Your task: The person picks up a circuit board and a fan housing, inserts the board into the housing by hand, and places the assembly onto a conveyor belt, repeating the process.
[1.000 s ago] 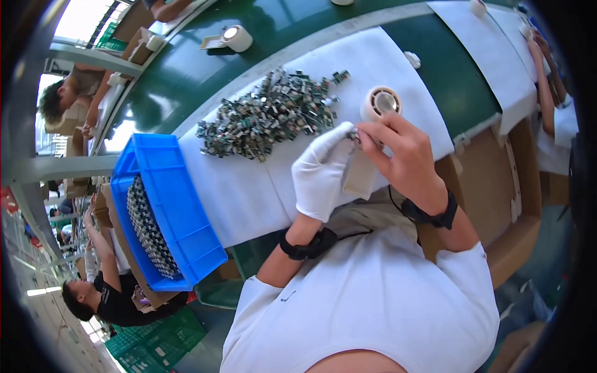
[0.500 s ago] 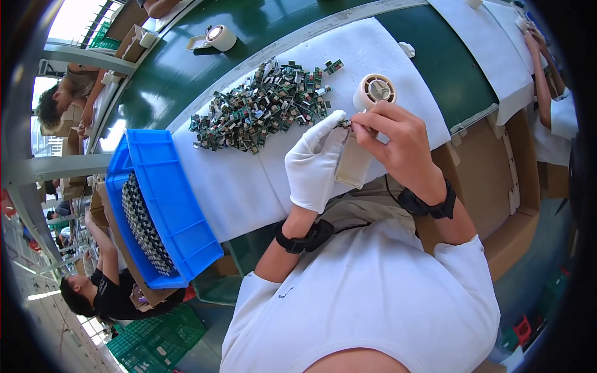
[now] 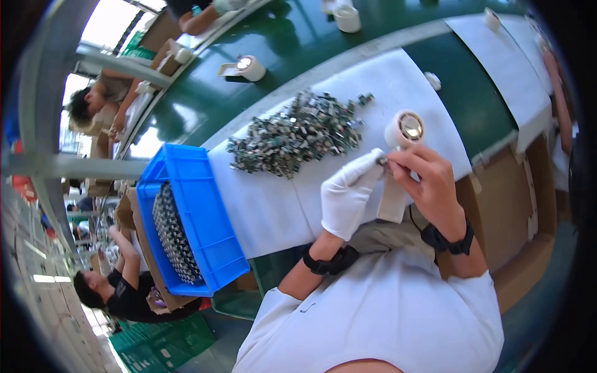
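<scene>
My left hand (image 3: 346, 200), in a white glove, pinches a small circuit board (image 3: 381, 160) at its fingertips. The bare fingers of my right hand (image 3: 428, 180) are closed at the same board, which they largely cover. Just beyond them is a cream round housing (image 3: 405, 128) with a ringed opening. A flat cream casing piece (image 3: 392, 200) shows below the fingers, between my hands; whether it joins the housing is hidden. A heap of small green-and-silver circuit boards (image 3: 292, 133) lies farther left on a white sheet (image 3: 267, 214).
A blue bin (image 3: 217, 227) with rows of small parts stands left of the sheet. Cream housings (image 3: 250, 68) sit on the green belt (image 3: 292, 37) beyond. An open cardboard box (image 3: 504, 199) is at my right. Several people work nearby.
The view has shifted, so the bench and my hands appear farther right and lower. My fingers stay together at the circuit board. Another cream housing now shows on the belt.
</scene>
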{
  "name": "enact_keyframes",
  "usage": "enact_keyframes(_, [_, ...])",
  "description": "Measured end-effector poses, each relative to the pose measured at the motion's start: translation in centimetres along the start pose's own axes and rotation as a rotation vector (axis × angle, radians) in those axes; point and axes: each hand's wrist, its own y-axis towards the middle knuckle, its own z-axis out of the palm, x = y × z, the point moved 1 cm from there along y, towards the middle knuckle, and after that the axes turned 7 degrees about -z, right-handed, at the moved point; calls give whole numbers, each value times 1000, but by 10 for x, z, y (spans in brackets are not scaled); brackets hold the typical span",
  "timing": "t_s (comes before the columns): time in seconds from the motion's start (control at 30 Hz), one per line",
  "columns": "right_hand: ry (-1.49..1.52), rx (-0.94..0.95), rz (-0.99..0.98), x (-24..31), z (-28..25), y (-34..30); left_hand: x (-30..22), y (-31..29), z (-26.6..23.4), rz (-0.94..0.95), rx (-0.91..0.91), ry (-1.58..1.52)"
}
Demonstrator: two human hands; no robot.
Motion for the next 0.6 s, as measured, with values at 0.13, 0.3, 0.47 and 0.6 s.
enact_keyframes(0.13, [-41,27,4,-5,-5,2,-5,2,-4,88,8,109])
enact_keyframes(0.3, [64,10,-53,-17,-6,-4,1,6,-1,-19,65,13])
enact_keyframes(0.47, [-40,-63,-108,-10,3,-11,4,-2,5,193,-17,265])
enact_keyframes(0.6, [-44,-112,-124,-6,6,-10,4,-9,13,450,-128,515])
